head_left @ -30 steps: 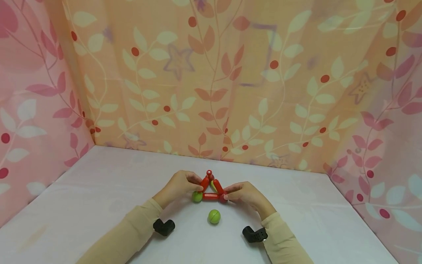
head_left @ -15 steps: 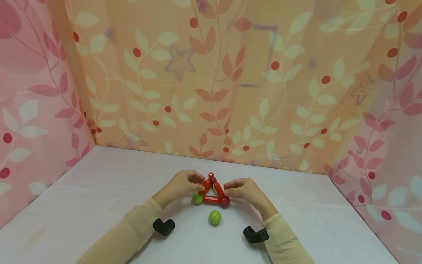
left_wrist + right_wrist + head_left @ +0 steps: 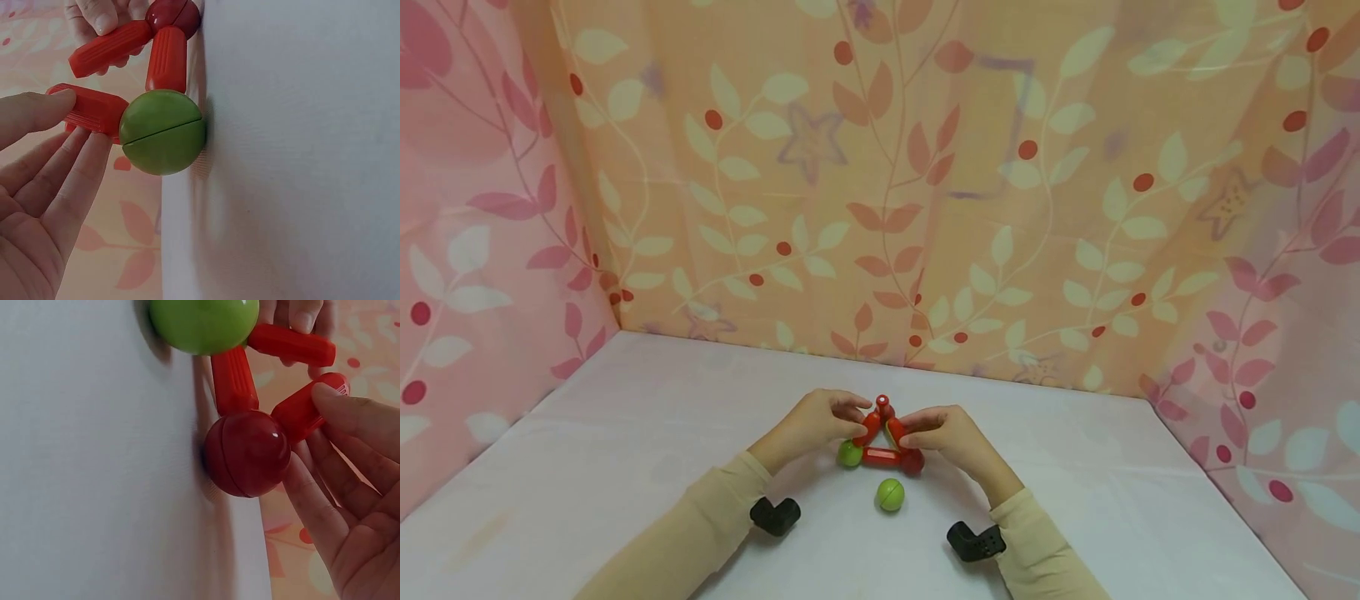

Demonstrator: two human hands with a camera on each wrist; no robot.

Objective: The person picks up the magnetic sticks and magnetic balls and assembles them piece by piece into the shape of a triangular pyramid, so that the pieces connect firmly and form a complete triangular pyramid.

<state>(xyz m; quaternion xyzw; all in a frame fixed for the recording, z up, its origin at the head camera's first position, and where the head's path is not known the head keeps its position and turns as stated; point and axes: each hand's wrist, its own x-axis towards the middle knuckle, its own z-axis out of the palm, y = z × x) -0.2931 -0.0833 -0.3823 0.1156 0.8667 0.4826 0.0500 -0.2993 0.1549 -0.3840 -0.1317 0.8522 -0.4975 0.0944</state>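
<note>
A triangle of red rods and balls, apparently a building toy, sits on the table. Its front rod [image 3: 882, 457] runs between a green ball [image 3: 162, 131] at left and a dark red ball [image 3: 247, 454] at right. My left hand [image 3: 820, 419] pinches the left red rod [image 3: 94, 109], which rises from the green ball, between thumb and fingers. Thumb and fingers of my right hand [image 3: 951, 433] pinch the right red rod [image 3: 306, 409] above the dark red ball. Another red piece [image 3: 882, 403] stands at the far corner. A yellow-green part behind the right rod is mostly hidden.
A loose green ball [image 3: 891, 495] lies on the white tablecloth [image 3: 662, 433] in front of the triangle. Patterned curtains [image 3: 925, 208] close off the back and both sides. A black device [image 3: 775, 517] sits at each wrist.
My right hand first let go near the dark red ball and drew back slightly, then moved in left onto the right rod. My left hand stays on the left rod.
</note>
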